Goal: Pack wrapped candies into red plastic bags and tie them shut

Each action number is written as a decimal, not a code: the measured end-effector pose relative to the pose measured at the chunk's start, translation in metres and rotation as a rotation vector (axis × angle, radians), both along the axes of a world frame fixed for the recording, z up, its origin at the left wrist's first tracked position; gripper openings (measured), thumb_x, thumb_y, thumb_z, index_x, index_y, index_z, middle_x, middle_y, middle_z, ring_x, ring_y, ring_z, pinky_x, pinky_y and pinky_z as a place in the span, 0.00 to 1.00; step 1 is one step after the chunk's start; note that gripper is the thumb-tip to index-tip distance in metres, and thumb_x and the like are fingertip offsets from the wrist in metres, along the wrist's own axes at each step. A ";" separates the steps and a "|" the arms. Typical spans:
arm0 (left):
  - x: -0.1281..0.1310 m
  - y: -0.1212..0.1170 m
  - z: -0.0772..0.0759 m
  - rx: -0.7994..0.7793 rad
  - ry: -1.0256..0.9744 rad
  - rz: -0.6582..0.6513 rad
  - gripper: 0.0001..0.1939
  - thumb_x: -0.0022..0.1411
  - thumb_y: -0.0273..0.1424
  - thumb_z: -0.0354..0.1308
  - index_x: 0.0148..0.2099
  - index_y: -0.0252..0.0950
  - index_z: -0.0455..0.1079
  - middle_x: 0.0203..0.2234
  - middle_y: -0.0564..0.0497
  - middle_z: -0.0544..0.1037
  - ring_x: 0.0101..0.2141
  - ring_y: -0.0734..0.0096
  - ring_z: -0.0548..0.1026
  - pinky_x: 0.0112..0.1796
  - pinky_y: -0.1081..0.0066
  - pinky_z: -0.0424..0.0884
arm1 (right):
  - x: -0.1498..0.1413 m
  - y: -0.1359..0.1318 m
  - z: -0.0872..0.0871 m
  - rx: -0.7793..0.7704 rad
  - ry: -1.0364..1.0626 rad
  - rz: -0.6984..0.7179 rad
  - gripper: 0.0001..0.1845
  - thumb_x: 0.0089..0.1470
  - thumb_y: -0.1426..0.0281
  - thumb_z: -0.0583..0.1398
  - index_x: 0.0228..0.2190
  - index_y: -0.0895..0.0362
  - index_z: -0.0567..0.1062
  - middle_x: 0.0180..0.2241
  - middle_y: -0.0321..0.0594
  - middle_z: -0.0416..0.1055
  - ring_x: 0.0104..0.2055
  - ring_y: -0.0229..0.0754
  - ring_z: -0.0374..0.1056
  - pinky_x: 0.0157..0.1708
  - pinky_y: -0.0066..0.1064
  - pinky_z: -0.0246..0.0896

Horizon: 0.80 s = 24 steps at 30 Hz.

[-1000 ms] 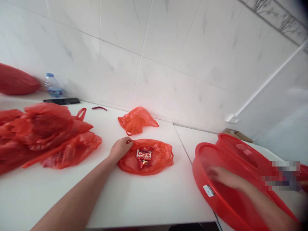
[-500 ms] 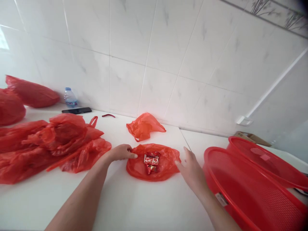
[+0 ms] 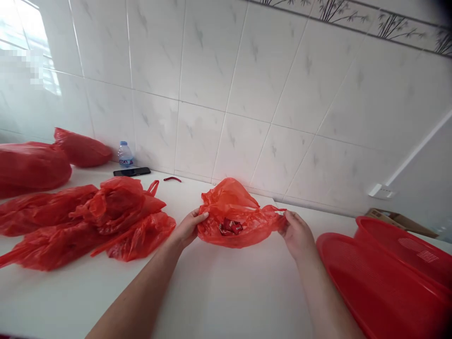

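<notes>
A thin red plastic bag (image 3: 243, 241) lies open in front of me, with several small wrapped snack packets (image 3: 231, 227) showing inside it. My left hand (image 3: 190, 227) pinches the bag's left rim, thumb on top. At the opposite side my right hand (image 3: 295, 231) grips the right rim, where a handle strip is pulled out taut. Directly behind, a second red plastic bag (image 3: 231, 192) lies crumpled and is partly hidden by the first one.
Several filled red bags (image 3: 120, 207) spread over the left of the white table (image 3: 226, 301). A water bottle (image 3: 125, 154), a black phone (image 3: 132, 172) and a thin red strip (image 3: 172, 179) lie by the tiled wall. Two red plastic baskets (image 3: 381, 282) stand at right, a cardboard box (image 3: 399, 221) behind.
My right hand, loose beside the bag before, now grips its right rim and has drawn it outward. The bag's rim is raised and the packets have shifted. My view has turned left and up.
</notes>
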State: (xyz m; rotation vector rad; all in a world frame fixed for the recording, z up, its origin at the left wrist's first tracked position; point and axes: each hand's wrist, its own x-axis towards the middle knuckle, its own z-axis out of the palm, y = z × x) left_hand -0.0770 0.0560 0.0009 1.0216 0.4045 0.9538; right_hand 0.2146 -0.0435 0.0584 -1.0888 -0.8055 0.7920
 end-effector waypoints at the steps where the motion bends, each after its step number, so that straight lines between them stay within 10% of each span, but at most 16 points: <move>1: -0.001 0.001 0.000 -0.021 -0.055 0.011 0.17 0.53 0.36 0.63 0.44 0.36 0.68 0.35 0.48 0.78 0.33 0.68 0.77 0.37 0.70 0.71 | 0.001 0.002 0.005 0.027 0.033 0.003 0.18 0.39 0.58 0.68 0.28 0.55 0.70 0.26 0.35 0.72 0.26 0.35 0.66 0.23 0.24 0.60; 14: 0.000 0.004 -0.005 -0.059 -0.286 0.055 0.17 0.52 0.26 0.64 0.44 0.38 0.67 0.35 0.54 0.77 0.32 0.75 0.75 0.34 0.74 0.70 | -0.010 0.008 0.038 0.443 0.100 -0.023 0.12 0.44 0.66 0.67 0.30 0.56 0.73 0.28 0.34 0.70 0.30 0.34 0.66 0.31 0.25 0.63; 20: 0.002 0.006 -0.011 -0.102 -0.250 0.093 0.12 0.53 0.29 0.64 0.41 0.36 0.68 0.33 0.51 0.78 0.29 0.73 0.76 0.29 0.76 0.70 | -0.033 0.012 -0.010 0.242 -0.260 0.175 0.48 0.37 0.57 0.70 0.57 0.44 0.58 0.59 0.43 0.57 0.58 0.48 0.56 0.52 0.41 0.58; 24: 0.004 0.008 -0.013 -0.122 -0.223 0.125 0.11 0.52 0.32 0.65 0.32 0.34 0.66 0.25 0.54 0.76 0.24 0.76 0.73 0.25 0.78 0.67 | -0.040 0.027 -0.051 0.115 -0.201 -0.026 0.51 0.38 0.60 0.70 0.59 0.43 0.51 0.59 0.43 0.57 0.59 0.49 0.55 0.52 0.45 0.58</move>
